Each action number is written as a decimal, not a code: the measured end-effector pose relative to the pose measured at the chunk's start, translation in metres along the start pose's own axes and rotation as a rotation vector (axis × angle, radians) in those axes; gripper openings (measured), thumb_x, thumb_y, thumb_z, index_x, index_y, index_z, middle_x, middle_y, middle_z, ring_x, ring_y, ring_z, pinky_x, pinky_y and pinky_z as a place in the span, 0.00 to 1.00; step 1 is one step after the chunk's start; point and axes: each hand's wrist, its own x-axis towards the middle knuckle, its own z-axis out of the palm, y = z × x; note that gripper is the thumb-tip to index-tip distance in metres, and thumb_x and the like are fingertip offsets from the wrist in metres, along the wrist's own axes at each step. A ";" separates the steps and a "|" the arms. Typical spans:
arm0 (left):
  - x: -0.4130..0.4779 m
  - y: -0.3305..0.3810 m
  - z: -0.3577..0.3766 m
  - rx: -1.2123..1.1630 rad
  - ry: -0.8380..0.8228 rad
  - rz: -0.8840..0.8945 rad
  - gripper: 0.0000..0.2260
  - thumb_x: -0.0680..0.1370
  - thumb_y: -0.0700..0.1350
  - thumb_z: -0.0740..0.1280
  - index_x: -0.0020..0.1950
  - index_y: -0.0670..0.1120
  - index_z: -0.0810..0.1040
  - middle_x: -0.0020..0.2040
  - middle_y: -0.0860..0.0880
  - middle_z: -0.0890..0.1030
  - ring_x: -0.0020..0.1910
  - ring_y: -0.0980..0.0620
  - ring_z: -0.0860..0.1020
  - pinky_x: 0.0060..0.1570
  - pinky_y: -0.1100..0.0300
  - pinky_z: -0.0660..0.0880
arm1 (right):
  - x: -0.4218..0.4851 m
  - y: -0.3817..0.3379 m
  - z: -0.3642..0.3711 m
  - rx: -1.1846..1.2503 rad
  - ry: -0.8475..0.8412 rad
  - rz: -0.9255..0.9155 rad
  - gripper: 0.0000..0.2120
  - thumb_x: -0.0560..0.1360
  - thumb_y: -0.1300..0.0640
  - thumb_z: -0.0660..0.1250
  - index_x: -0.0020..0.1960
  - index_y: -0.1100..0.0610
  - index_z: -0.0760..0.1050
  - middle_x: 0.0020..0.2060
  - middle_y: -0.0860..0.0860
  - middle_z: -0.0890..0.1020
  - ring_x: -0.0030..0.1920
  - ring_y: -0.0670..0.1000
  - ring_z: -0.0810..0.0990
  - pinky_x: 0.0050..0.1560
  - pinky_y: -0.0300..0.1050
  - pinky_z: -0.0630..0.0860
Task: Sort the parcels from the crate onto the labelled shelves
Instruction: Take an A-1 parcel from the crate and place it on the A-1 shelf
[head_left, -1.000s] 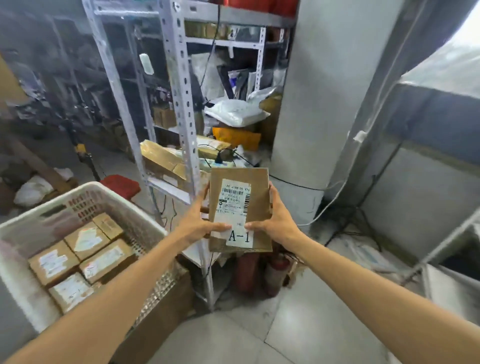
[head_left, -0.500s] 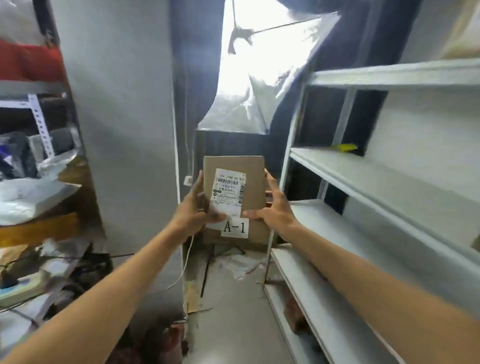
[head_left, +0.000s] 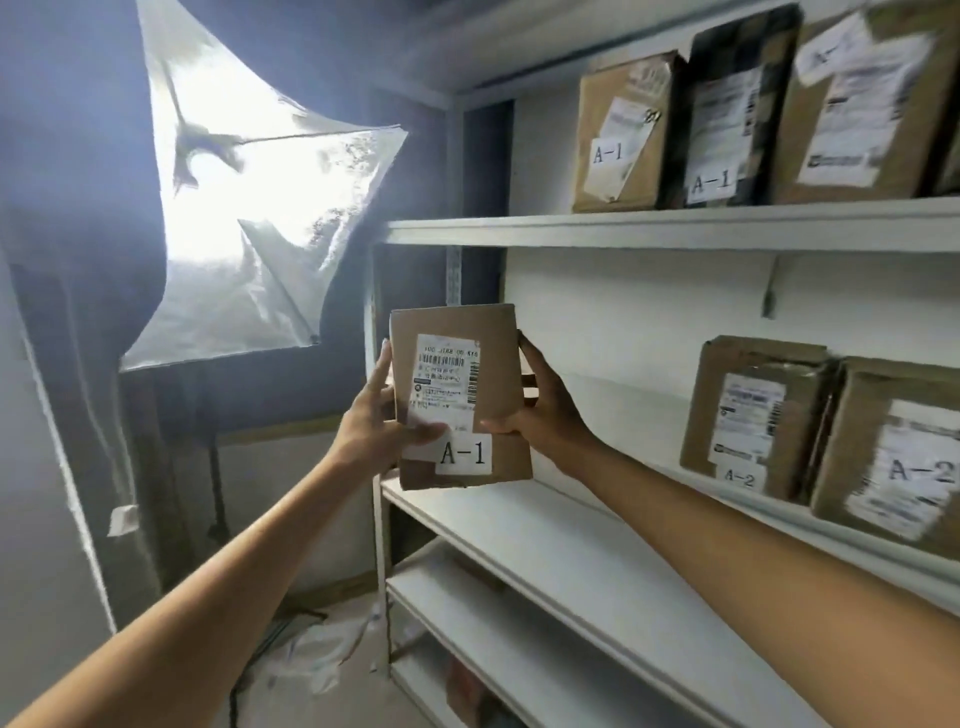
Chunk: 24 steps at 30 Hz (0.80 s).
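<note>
Moved: since half a second ago the view has swung right and upward; the white shelving (head_left: 675, 228) now shows its stocked parcels, and the held parcel (head_left: 460, 395) overlaps the unit's left front corner instead of sitting left of it
Around: the upper shelf carries a brown A-1 parcel (head_left: 621, 130), a dark A-1 parcel (head_left: 727, 109) and a third brown parcel (head_left: 852, 104); the shelf below holds two A-2 parcels (head_left: 753, 421); a crumpled plastic sheet (head_left: 249, 218) glows at left
In the way: the held parcel is below the upper shelf board, covering part of the front upright
Hard to read: the third parcel's mark is blurred; the rightmost parcels are cut off; the right fingers are hidden behind the parcel
Parcel: flat brown carton, upright, with a barcode label and a white A-1 sticker
Hands: left hand (head_left: 371, 423) and right hand (head_left: 545, 410) clamp its opposite edges, thumbs on the front
</note>
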 end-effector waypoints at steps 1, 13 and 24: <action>0.009 0.000 0.007 -0.033 -0.028 0.009 0.50 0.68 0.33 0.75 0.76 0.62 0.49 0.60 0.46 0.80 0.59 0.46 0.78 0.53 0.42 0.78 | 0.001 0.001 -0.008 -0.008 0.021 0.015 0.51 0.65 0.64 0.77 0.76 0.43 0.50 0.63 0.53 0.73 0.61 0.54 0.74 0.55 0.52 0.79; 0.118 0.013 0.072 -0.131 -0.192 0.107 0.50 0.67 0.33 0.75 0.75 0.67 0.52 0.64 0.48 0.76 0.61 0.45 0.76 0.50 0.44 0.80 | 0.060 0.022 -0.079 -0.072 0.220 0.033 0.53 0.63 0.64 0.79 0.77 0.44 0.51 0.62 0.54 0.75 0.61 0.54 0.74 0.57 0.54 0.78; 0.228 0.085 0.027 -0.177 -0.133 0.341 0.46 0.70 0.33 0.73 0.76 0.63 0.51 0.59 0.49 0.80 0.57 0.46 0.79 0.49 0.41 0.79 | 0.184 -0.047 -0.091 -0.102 0.330 -0.150 0.44 0.62 0.63 0.80 0.70 0.49 0.60 0.62 0.51 0.77 0.54 0.50 0.78 0.45 0.41 0.80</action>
